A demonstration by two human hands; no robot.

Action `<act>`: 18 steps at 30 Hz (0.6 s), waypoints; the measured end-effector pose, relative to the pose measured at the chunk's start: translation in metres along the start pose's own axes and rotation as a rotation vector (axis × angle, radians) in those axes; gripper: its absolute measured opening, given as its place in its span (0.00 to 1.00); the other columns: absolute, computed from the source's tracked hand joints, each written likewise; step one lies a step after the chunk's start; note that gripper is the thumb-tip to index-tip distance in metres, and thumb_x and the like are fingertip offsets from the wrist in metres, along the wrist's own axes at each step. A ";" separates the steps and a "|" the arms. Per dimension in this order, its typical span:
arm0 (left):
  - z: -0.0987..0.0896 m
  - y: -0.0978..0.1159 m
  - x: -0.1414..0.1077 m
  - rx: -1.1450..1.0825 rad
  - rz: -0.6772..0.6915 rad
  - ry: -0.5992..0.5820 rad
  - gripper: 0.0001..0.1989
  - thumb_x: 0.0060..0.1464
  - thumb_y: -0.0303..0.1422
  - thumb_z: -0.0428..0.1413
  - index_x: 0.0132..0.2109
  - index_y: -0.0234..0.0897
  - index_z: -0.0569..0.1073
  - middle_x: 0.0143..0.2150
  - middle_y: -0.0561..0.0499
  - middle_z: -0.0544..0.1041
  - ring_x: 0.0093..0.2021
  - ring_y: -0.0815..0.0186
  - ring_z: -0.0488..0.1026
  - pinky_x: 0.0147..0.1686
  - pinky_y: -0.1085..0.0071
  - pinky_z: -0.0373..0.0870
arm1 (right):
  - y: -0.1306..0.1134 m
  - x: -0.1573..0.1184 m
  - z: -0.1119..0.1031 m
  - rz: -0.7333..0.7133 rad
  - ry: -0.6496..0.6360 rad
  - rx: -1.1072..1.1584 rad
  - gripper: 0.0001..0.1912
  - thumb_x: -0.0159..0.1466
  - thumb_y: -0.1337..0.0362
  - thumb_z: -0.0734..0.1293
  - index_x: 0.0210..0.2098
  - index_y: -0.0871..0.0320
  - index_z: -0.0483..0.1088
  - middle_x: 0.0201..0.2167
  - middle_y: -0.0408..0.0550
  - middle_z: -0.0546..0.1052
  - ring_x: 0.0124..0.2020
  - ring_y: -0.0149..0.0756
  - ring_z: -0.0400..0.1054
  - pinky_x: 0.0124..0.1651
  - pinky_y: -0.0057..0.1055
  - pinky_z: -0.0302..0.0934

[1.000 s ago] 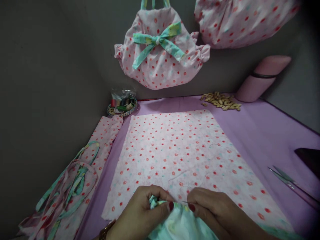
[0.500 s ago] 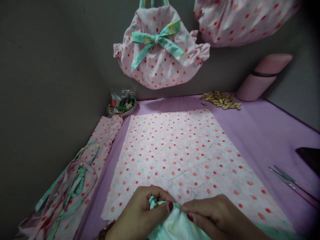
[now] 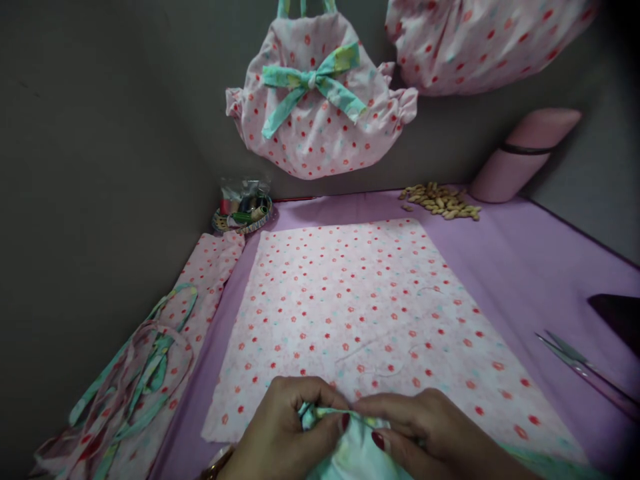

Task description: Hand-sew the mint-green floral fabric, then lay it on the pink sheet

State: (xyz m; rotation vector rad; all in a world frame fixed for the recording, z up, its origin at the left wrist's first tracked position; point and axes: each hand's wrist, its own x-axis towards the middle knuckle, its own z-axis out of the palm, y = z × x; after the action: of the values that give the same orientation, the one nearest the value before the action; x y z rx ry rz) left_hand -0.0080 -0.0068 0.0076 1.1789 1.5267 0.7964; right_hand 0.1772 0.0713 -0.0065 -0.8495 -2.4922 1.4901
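Observation:
Low in the head view, a mint-green cloth (image 3: 353,448) with a gathered edge is bunched between my two hands. My left hand (image 3: 295,423) pinches its folded edge between thumb and curled fingers. On the other side, my right hand (image 3: 420,427) grips the same edge, its index fingertip close to the left fingers and its thumb on the near face. Whether a needle is in the right fingers is too small to make out. Beneath the hands lies a flat pink floral fabric sheet (image 3: 345,287), with loose thread on it.
Scissors (image 3: 580,363) lie open at right, beside a dark object (image 3: 617,317). A pink bottle (image 3: 520,160) and peanuts (image 3: 443,200) stand at the back; a basket of thread (image 3: 245,217) sits back left. Fabric strips (image 3: 150,360) lie left. A bow-trimmed floral bag (image 3: 315,127) hangs ahead.
My right index finger has shifted slightly left and up toward my left fingers, and more of the cloth's edge shows between the hands. Both hands still hold the cloth.

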 end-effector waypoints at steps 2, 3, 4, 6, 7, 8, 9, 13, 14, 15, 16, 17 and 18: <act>0.001 -0.001 -0.001 0.094 0.046 0.017 0.08 0.51 0.29 0.54 0.32 0.35 0.78 0.29 0.49 0.80 0.29 0.67 0.74 0.30 0.77 0.66 | -0.002 0.000 0.000 -0.016 -0.070 0.038 0.14 0.61 0.65 0.57 0.34 0.51 0.75 0.25 0.40 0.77 0.24 0.33 0.70 0.27 0.24 0.59; 0.001 -0.001 -0.002 0.147 0.068 0.035 0.08 0.51 0.29 0.54 0.32 0.36 0.78 0.29 0.49 0.81 0.29 0.67 0.75 0.31 0.77 0.67 | -0.003 0.001 0.000 -0.016 -0.072 0.041 0.14 0.61 0.66 0.57 0.34 0.51 0.74 0.25 0.40 0.78 0.24 0.33 0.70 0.27 0.23 0.59; 0.002 -0.002 -0.002 0.201 0.085 0.057 0.08 0.51 0.28 0.54 0.32 0.36 0.78 0.29 0.50 0.81 0.29 0.67 0.75 0.31 0.77 0.67 | -0.004 0.001 0.001 -0.013 -0.055 0.035 0.14 0.61 0.67 0.57 0.34 0.52 0.74 0.25 0.40 0.78 0.25 0.32 0.70 0.28 0.23 0.59; 0.003 -0.003 -0.004 0.298 0.104 0.110 0.07 0.50 0.29 0.54 0.30 0.36 0.78 0.27 0.49 0.80 0.28 0.66 0.76 0.29 0.76 0.67 | -0.006 0.000 0.003 -0.005 -0.004 0.009 0.14 0.61 0.68 0.57 0.34 0.52 0.74 0.26 0.41 0.78 0.26 0.32 0.70 0.30 0.23 0.59; 0.004 -0.004 -0.004 0.338 0.117 0.134 0.07 0.50 0.29 0.55 0.29 0.36 0.77 0.26 0.49 0.80 0.27 0.66 0.76 0.28 0.76 0.67 | -0.006 0.000 0.003 0.000 0.014 -0.004 0.14 0.61 0.68 0.57 0.34 0.53 0.74 0.26 0.41 0.78 0.26 0.32 0.70 0.30 0.23 0.59; 0.005 -0.004 -0.005 0.371 0.137 0.152 0.07 0.50 0.29 0.55 0.28 0.35 0.76 0.25 0.48 0.80 0.26 0.66 0.75 0.27 0.77 0.67 | -0.007 0.000 0.004 0.004 0.021 -0.017 0.14 0.61 0.68 0.57 0.34 0.53 0.74 0.25 0.41 0.78 0.26 0.31 0.70 0.30 0.23 0.59; 0.005 -0.004 -0.005 0.400 0.167 0.163 0.07 0.50 0.29 0.54 0.27 0.35 0.76 0.24 0.48 0.79 0.25 0.66 0.75 0.26 0.77 0.67 | -0.006 0.000 0.005 0.009 0.018 -0.030 0.14 0.61 0.68 0.57 0.33 0.54 0.74 0.25 0.41 0.78 0.25 0.31 0.70 0.29 0.23 0.59; 0.007 -0.003 -0.005 0.520 0.333 0.169 0.10 0.49 0.24 0.52 0.24 0.34 0.74 0.19 0.49 0.76 0.20 0.69 0.73 0.23 0.78 0.64 | -0.004 0.001 0.009 0.023 -0.033 -0.086 0.15 0.63 0.66 0.55 0.29 0.55 0.72 0.23 0.42 0.77 0.25 0.32 0.70 0.28 0.23 0.59; 0.007 -0.003 -0.005 0.538 0.361 0.164 0.10 0.49 0.24 0.52 0.23 0.34 0.74 0.19 0.49 0.76 0.20 0.69 0.72 0.22 0.78 0.64 | -0.004 0.001 0.011 0.026 -0.033 -0.099 0.16 0.63 0.66 0.54 0.29 0.55 0.72 0.23 0.43 0.77 0.25 0.33 0.71 0.28 0.24 0.59; 0.007 -0.003 -0.005 0.545 0.371 0.159 0.11 0.50 0.24 0.52 0.22 0.34 0.73 0.18 0.49 0.75 0.19 0.69 0.72 0.22 0.78 0.63 | -0.003 0.001 0.012 0.030 -0.026 -0.108 0.17 0.63 0.65 0.53 0.29 0.55 0.72 0.23 0.44 0.77 0.25 0.34 0.71 0.28 0.25 0.59; 0.007 -0.003 -0.005 0.538 0.362 0.155 0.11 0.50 0.24 0.51 0.22 0.34 0.73 0.18 0.49 0.75 0.19 0.69 0.72 0.22 0.78 0.63 | -0.003 0.002 0.013 0.033 -0.016 -0.112 0.17 0.63 0.65 0.53 0.29 0.55 0.72 0.24 0.44 0.77 0.25 0.34 0.71 0.28 0.25 0.60; 0.007 -0.003 -0.005 0.517 0.343 0.149 0.12 0.50 0.24 0.51 0.22 0.34 0.73 0.19 0.49 0.75 0.20 0.69 0.71 0.22 0.78 0.63 | -0.003 0.002 0.014 0.038 -0.006 -0.114 0.18 0.63 0.64 0.52 0.29 0.55 0.72 0.23 0.45 0.77 0.25 0.34 0.71 0.27 0.26 0.60; 0.007 -0.003 -0.005 0.492 0.321 0.145 0.12 0.51 0.24 0.51 0.22 0.34 0.73 0.19 0.50 0.75 0.20 0.70 0.71 0.22 0.79 0.63 | -0.004 0.003 0.015 0.043 0.004 -0.115 0.19 0.63 0.63 0.52 0.28 0.56 0.72 0.22 0.45 0.76 0.24 0.35 0.71 0.27 0.26 0.60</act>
State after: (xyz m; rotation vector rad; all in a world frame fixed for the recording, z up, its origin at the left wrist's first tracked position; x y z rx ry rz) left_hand -0.0020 -0.0126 0.0041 1.7949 1.7347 0.7459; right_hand 0.1679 0.0597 -0.0114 -0.9292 -2.5936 1.3675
